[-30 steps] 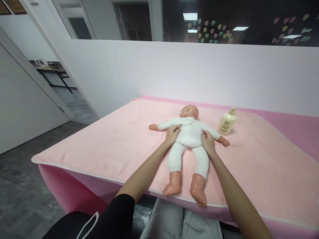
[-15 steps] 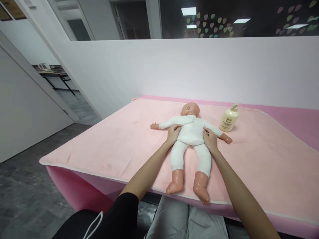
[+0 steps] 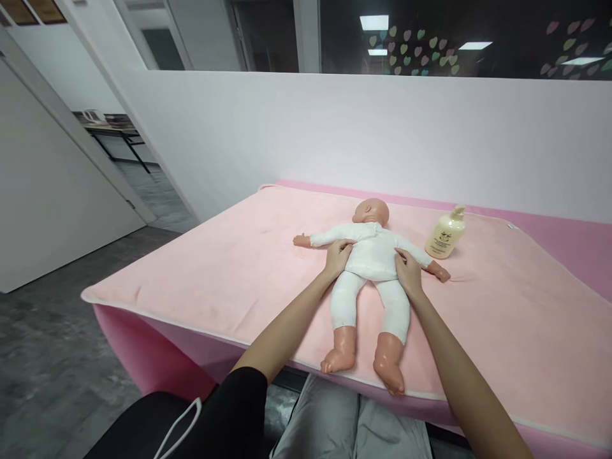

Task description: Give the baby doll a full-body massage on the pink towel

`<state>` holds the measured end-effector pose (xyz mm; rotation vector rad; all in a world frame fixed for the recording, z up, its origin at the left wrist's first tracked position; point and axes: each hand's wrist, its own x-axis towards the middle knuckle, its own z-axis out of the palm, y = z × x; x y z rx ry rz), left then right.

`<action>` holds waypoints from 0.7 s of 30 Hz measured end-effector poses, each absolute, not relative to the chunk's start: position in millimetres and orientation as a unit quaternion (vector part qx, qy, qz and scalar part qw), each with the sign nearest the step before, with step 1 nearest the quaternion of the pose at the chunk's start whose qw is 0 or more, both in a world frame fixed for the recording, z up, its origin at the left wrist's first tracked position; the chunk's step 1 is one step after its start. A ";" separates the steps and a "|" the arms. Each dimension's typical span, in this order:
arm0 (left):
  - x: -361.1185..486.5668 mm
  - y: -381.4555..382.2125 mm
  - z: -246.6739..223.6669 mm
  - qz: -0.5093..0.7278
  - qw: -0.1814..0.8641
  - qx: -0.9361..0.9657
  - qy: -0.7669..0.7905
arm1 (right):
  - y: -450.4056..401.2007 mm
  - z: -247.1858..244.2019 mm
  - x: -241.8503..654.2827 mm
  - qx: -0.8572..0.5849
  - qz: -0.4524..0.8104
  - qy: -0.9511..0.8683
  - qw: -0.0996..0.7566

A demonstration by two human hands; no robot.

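Note:
A baby doll (image 3: pixel 371 255) in white clothes lies stretched out on a light pink blanket (image 3: pixel 229 255), its head turned toward the left and its bare feet near the front edge. My left hand (image 3: pixel 339 256) is at the left side of the doll's torso, below the armpit, with its fingertips curled against the white top. Against the opposite side rests my right hand (image 3: pixel 407 271), thumb and fingers bent together at the cloth. Parts of the fingertips are hidden. Just beyond the doll's right-hand arm stands a pale yellow pump bottle (image 3: pixel 445 236).
The blanket covers a pink table (image 3: pixel 564 239) that meets a white wall (image 3: pixel 335 134) with a window above it. To the left are a grey floor (image 3: pixel 43 344), a white door (image 3: pixel 52 185) and an opening onto another room with a black-legged table (image 3: pixel 122 135).
The camera view has shifted slightly, so everything sits a little further right. Both hands keep their places at the doll's sides, and the doll and bottle have not moved on the blanket.

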<state>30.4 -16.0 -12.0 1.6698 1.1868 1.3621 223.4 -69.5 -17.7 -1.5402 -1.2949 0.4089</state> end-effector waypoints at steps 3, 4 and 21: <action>30.1 -16.8 -12.2 0.523 0.333 0.638 0.456 | -69.6 -16.3 223.0 -0.646 0.178 -0.534 0.515; 30.0 -16.9 -12.4 0.523 0.333 0.638 0.457 | -69.5 -16.2 223.0 -0.647 0.182 -0.534 0.513; 31.8 -21.3 -10.8 0.524 0.290 0.589 0.543 | -69.0 -17.9 221.4 -0.648 0.264 -0.424 0.576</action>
